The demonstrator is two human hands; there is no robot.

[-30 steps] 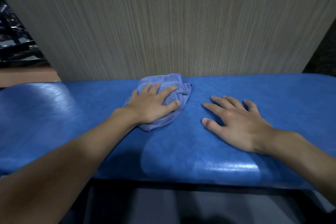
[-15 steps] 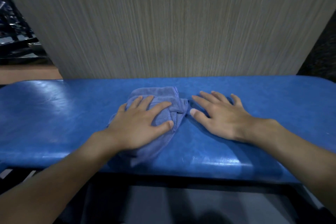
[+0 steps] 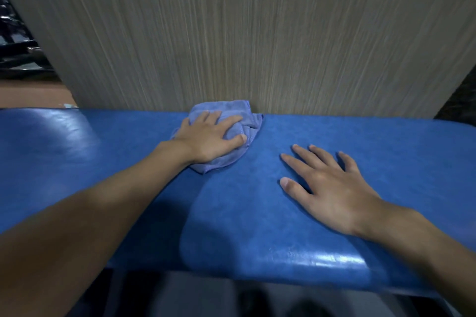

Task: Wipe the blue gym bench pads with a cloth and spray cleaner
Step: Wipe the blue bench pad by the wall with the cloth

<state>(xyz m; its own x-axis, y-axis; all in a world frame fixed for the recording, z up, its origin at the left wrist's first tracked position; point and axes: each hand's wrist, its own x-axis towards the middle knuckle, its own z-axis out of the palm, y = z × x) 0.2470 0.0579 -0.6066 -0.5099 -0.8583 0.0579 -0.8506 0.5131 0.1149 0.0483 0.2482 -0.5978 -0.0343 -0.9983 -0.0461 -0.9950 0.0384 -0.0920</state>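
A glossy blue bench pad (image 3: 386,141) runs across the whole view from left to right. A bunched light-blue cloth (image 3: 247,121) lies at the pad's far edge, against the wall. My left hand (image 3: 208,139) presses flat on the cloth with the fingers spread over it. My right hand (image 3: 327,188) rests palm down on the bare pad to the right of the cloth, fingers straight and apart. No spray bottle shows in view.
A grey wood-grain wall panel (image 3: 257,33) stands directly behind the pad. Dark gym equipment (image 3: 18,41) and a brown floor strip (image 3: 33,95) show at the far left. Below the pad's near edge lies a dark gap.
My left hand has pushed the cloth from the pad's near edge back to its far edge by the wall. My right hand has slid rightward and nearer to me, away from the cloth.
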